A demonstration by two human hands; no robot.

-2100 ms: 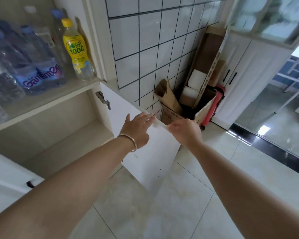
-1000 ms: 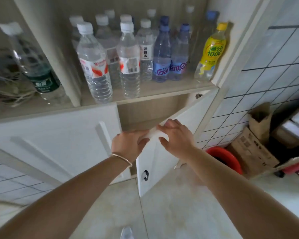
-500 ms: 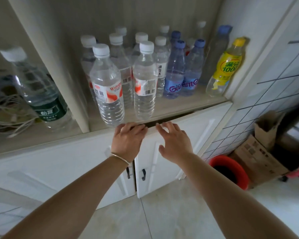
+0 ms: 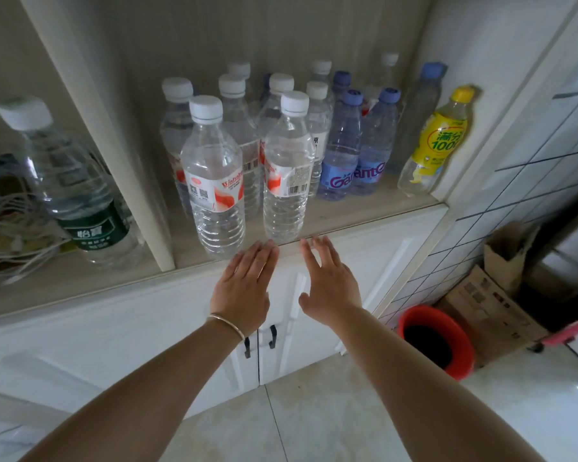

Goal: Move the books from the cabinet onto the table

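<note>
Both white lower doors of the cabinet [image 4: 374, 258] are closed, their two black handles [image 4: 259, 338] side by side. My left hand [image 4: 244, 288], a thin bangle on its wrist, lies flat with spread fingers on the left door's top edge. My right hand [image 4: 331, 285] is flat and open against the right door's upper edge. Neither hand holds anything. No books and no table are in view.
Several water bottles [image 4: 214, 181] crowd the open shelf just above my hands, with a yellow drink bottle [image 4: 437, 145] at the right. A large bottle [image 4: 70, 188] and cables sit in the left bay. A red bucket [image 4: 434, 341] and cardboard boxes [image 4: 491, 301] stand on the floor right.
The right cabinet door, open two seconds ago, has swung shut under both hands. My hands have gone from its edge to lying flat on the closed doors. The view turned left toward the shelf.
</note>
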